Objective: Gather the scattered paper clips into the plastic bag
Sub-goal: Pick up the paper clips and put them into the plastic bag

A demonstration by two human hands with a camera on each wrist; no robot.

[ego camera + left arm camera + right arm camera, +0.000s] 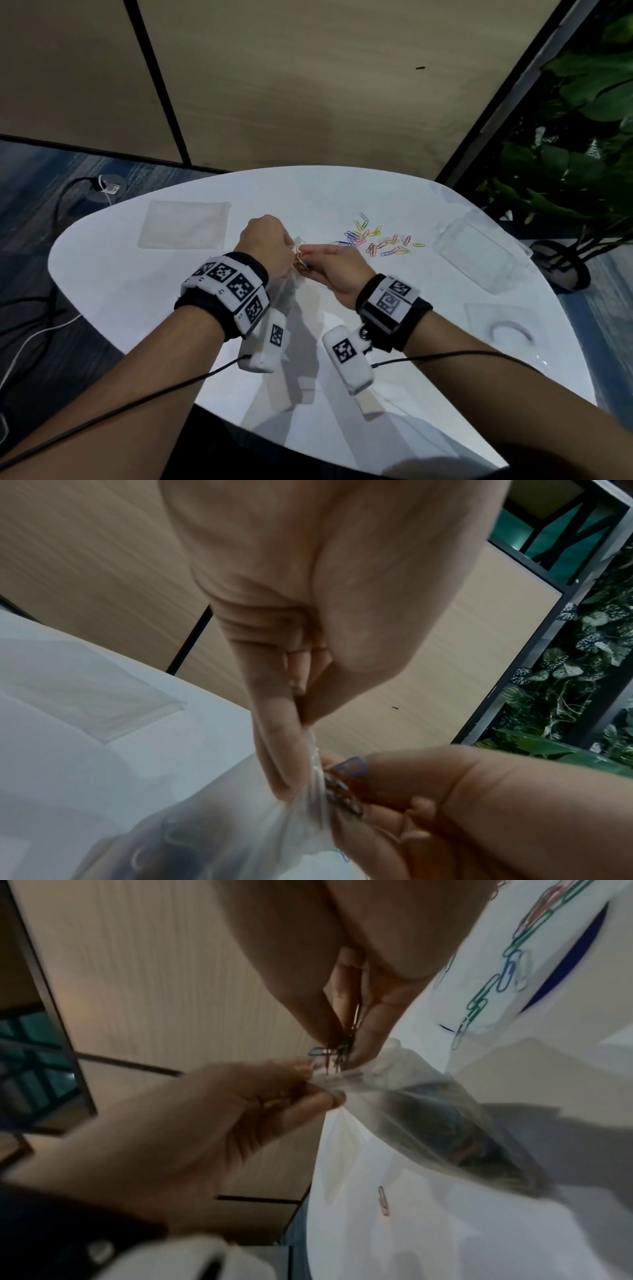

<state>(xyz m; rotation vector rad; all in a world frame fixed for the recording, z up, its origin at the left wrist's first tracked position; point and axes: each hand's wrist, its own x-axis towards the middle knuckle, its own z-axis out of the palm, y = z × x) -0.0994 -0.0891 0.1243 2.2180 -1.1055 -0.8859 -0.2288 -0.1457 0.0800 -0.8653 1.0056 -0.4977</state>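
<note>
A clear plastic bag [286,291] hangs above the white table [137,291]; coloured clips show dimly inside it [462,1139]. My left hand [289,251] pinches the bag's top edge [313,764] between thumb and fingers. My right hand [310,254] pinches a small bunch of paper clips [339,1049] right at the bag's mouth. In the left wrist view that bunch [342,791] touches the plastic. Several coloured paper clips [380,240] lie scattered on the table to the right of my hands. One loose clip [383,1200] lies under the bag.
A second flat clear bag [185,224] lies at the table's far left. A clear plastic box [479,255] sits at the right edge, a flat clear lid [503,325] nearer me. A potted plant [565,171] stands off the table on the right. Cables run from my wrists.
</note>
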